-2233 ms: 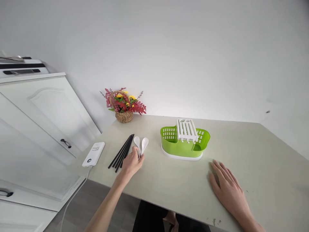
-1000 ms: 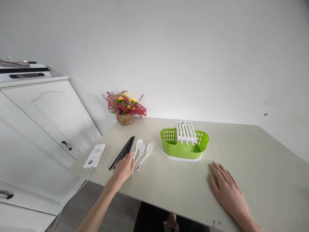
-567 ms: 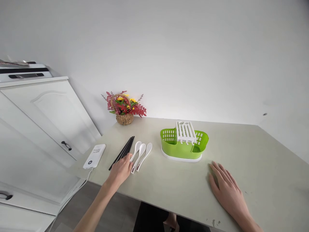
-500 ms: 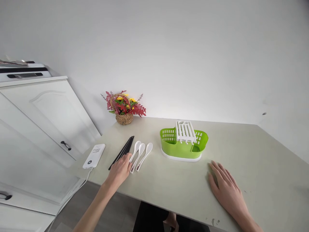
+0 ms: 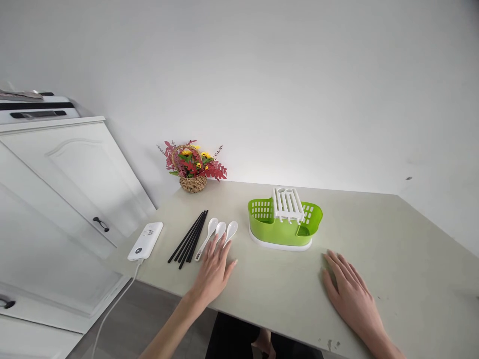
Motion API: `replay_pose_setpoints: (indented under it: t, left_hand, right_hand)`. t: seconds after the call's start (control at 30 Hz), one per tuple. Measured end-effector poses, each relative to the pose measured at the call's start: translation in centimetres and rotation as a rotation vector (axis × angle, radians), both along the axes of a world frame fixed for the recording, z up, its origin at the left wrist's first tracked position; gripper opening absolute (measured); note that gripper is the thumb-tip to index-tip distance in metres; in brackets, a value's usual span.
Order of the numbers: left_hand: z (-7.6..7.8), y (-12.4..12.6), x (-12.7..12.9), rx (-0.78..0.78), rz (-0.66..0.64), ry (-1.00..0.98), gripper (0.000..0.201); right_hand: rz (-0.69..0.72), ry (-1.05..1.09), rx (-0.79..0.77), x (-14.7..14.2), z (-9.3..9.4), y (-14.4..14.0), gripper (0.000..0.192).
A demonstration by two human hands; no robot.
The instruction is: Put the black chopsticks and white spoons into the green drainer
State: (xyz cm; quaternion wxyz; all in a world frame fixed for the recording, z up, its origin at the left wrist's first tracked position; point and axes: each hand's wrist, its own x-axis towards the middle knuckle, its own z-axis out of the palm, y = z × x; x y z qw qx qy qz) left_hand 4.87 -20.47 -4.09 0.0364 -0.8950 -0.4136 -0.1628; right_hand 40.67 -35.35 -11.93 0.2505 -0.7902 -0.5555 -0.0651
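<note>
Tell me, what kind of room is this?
Probably a kitchen or dining corner at home. A green cutlery drainer, black chopsticks and white spoons lie on the table, with white cabinets beside it.

Plain white wall (image 5: 284,85) behind, meeting a side wall (image 5: 445,204) at right. Pale grey-green table (image 5: 404,249) fills the corner. White cabinet (image 5: 67,189) with dark door handle (image 5: 100,223) at left. Grey floor (image 5: 138,319) under the table edge. Light even, soft, brightest low on the wall.
</note>
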Motion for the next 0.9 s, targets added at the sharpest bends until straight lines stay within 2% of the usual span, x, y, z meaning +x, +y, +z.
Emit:
replay_pose_setpoints:
  t: [0.13, 0.27, 0.6, 0.77, 0.9]
  left_hand:
    - [-1.4, 0.6, 0.2, 0.005, 0.010, 0.020, 0.065]
    - [-1.8, 1.3, -0.1, 0.037, 0.043, 0.028, 0.070]
    - [-2.1, 1.9, -0.1, 0.082, 0.121, 0.007, 0.068]
    - [-2.1, 1.6, -0.1, 0.143, 0.093, -0.014, 0.069]
    - [-1.1, 1.3, 0.3, 0.154, 0.052, -0.035, 0.072]
  right_hand:
    - [0.000, 0.004, 0.010, 0.0, 0.0, 0.0, 0.058]
    - [0.001, 0.007, -0.007, 0.0, 0.1, -0.1, 0.059]
    - [-0.002, 0.006, -0.022, 0.0, 0.3, -0.2, 0.060]
    - [-0.001, -0.005, -0.023, 0.0, 0.2, -0.3, 0.061]
    - [0.004, -0.018, -0.009, 0.1, 0.0, -0.2, 0.061]
